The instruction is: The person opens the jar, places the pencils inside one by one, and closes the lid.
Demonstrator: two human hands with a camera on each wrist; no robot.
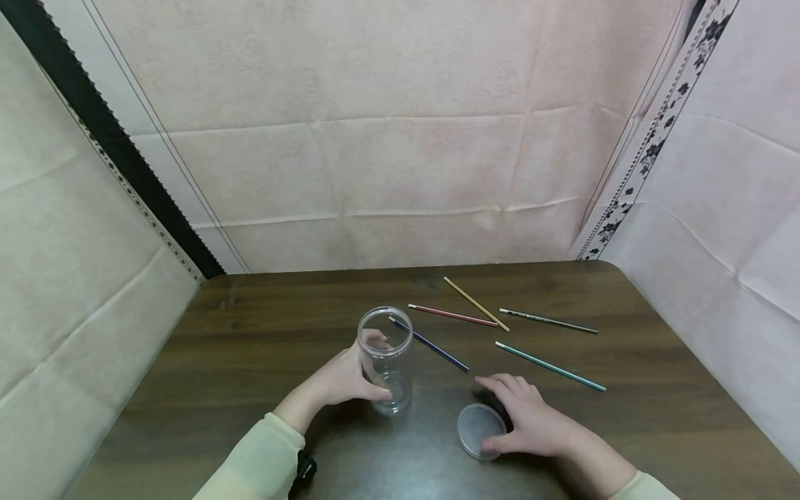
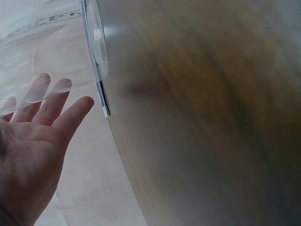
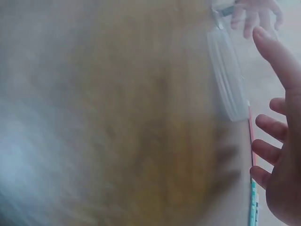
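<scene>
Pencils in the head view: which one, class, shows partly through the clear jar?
The dark blue pencil: its far end shows through the jar, while the red one, yellow one, black one and teal one lie wholly outside its outline.

Five pencils (image 1: 550, 367), lid (image 1: 476, 426) on table (image 1: 281, 319)

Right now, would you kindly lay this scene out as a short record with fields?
Left hand: around clear jar, thumb in front
Right hand: at round lid, contact unclear
Clear jar: upright, mouth uncovered
Round lid: on wood-grain table, right of clear jar
Also on wood-grain table: blue pencil, red pencil, yellow pencil, dark pencil, teal pencil
</scene>
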